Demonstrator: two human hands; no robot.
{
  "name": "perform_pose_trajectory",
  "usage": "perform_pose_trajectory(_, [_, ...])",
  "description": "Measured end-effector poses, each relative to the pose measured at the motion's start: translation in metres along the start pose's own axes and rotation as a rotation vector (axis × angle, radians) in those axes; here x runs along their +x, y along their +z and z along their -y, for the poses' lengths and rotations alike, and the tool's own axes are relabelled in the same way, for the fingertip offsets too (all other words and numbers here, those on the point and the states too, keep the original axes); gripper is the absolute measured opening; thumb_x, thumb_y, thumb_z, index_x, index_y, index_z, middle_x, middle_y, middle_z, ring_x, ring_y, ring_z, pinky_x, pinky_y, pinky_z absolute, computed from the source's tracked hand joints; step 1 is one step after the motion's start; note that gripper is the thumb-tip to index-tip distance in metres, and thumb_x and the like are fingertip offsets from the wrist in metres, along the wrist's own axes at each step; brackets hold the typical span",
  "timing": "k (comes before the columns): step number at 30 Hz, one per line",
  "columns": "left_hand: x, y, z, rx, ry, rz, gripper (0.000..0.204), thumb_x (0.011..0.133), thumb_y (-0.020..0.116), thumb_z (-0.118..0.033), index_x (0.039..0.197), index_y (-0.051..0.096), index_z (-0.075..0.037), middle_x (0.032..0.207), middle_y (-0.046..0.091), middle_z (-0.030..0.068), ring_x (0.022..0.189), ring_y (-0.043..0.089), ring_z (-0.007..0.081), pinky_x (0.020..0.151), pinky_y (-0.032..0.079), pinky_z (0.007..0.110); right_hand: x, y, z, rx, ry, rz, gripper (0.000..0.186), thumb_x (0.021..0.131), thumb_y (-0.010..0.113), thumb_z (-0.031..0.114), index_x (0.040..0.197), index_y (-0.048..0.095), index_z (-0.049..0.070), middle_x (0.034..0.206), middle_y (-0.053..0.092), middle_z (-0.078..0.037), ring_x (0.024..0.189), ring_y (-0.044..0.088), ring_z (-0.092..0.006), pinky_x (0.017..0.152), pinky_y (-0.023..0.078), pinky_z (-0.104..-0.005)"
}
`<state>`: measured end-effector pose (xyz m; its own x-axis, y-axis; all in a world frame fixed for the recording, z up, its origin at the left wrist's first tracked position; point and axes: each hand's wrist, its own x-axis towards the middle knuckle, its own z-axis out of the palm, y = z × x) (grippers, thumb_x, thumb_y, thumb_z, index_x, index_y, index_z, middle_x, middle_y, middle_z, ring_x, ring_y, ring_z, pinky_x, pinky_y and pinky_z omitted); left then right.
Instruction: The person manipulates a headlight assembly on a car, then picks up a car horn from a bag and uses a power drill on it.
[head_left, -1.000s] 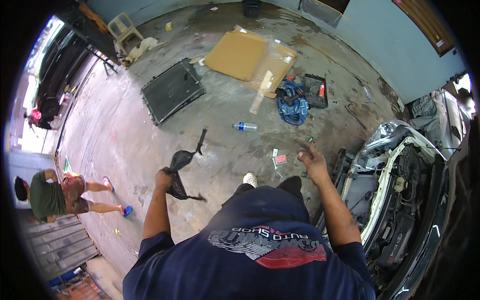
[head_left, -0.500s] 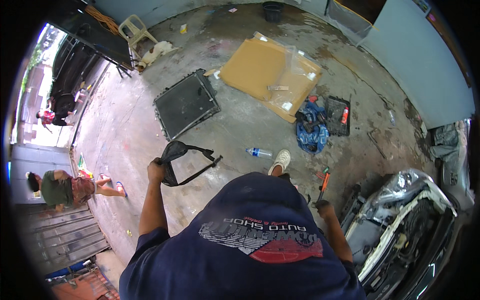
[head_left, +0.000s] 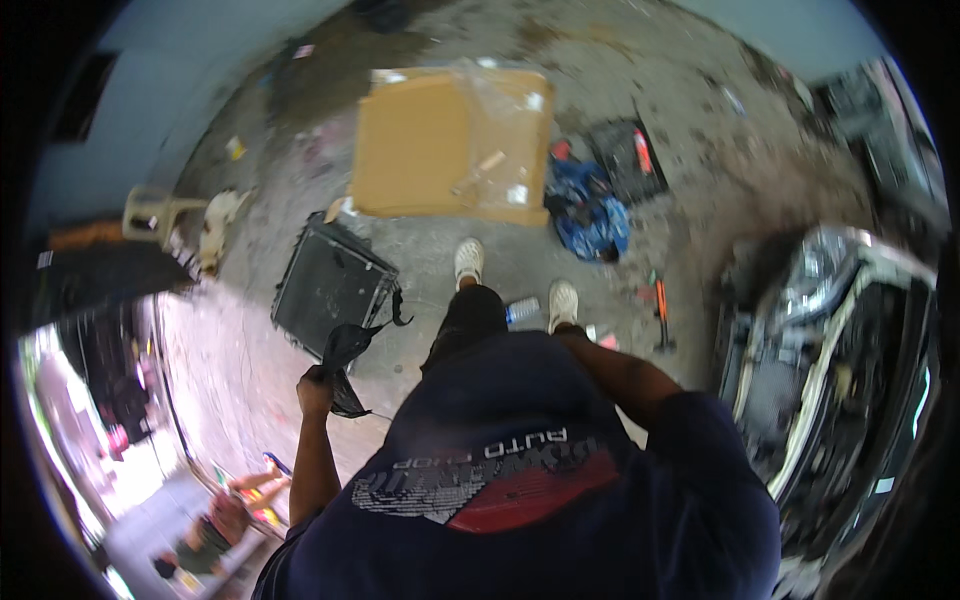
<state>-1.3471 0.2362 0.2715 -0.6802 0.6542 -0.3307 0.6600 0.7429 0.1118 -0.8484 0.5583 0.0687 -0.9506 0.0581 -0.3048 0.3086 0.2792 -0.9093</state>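
Observation:
My left hand (head_left: 314,390) is closed around a black strap bag (head_left: 345,345), a floppy dark pouch with straps trailing from it. It hangs in front of the near corner of a black radiator-like panel (head_left: 335,285) on the floor. My right forearm (head_left: 625,380) is bent inward across my front, and its hand is hidden behind my dark blue shirt (head_left: 520,450). An orange-handled hammer (head_left: 662,310) lies on the concrete to the right of my feet. Between my white clogs (head_left: 563,305) lies a clear plastic bottle (head_left: 522,309).
Ahead lies a flat cardboard sheet (head_left: 420,150) with clear plastic on it. Beside it are a blue bundle (head_left: 585,210) and a black tray (head_left: 620,165) with a red can. A vehicle front part (head_left: 830,370) stands right. A dog (head_left: 215,230), chair (head_left: 150,215) and person (head_left: 215,530) are left.
My view has turned left. My right hand, earlier seen low near the hammer, has drawn in across my body and out of sight. My left hand still holds the bag, which hangs more folded.

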Motion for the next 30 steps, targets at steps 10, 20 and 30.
perform_pose_trajectory(10, [0.340,-0.019,-0.123,0.104,0.349,0.249,0.034,0.091,0.072,-0.027,0.116,0.075,-0.005,0.107,0.076,0.0229,0.103,0.073,0.0410,0.090,0.058,0.047,0.031,0.025,0.044,0.264,0.287,-0.415,0.035,0.085,0.069,0.031,0.103,0.077,0.002,0.100,0.075,-0.025,0.095,0.072,-0.0438,0.085,0.056,-0.0507])
perform_pose_trajectory(20, [0.269,0.017,-0.421,0.240,0.900,0.379,0.035,0.081,0.075,-0.006,0.115,0.074,-0.008,0.115,0.074,0.0191,0.109,0.070,0.0403,0.095,0.056,0.046,-0.010,-0.013,0.000,0.378,0.743,-0.547,0.036,0.085,0.071,0.025,0.112,0.076,0.001,0.113,0.073,-0.028,0.113,0.069,-0.0423,0.100,0.053,-0.0494])
perform_pose_trajectory(30, [0.225,0.142,-0.578,0.537,1.071,0.531,0.030,0.083,0.068,-0.003,0.112,0.076,-0.010,0.111,0.074,0.0190,0.107,0.069,0.0401,0.096,0.055,0.051,-0.073,-0.076,-0.061,0.611,0.741,-0.912,0.054,0.086,0.067,0.016,0.138,0.057,0.003,0.133,0.064,-0.027,0.129,0.060,-0.0421,0.111,0.047,-0.0500])
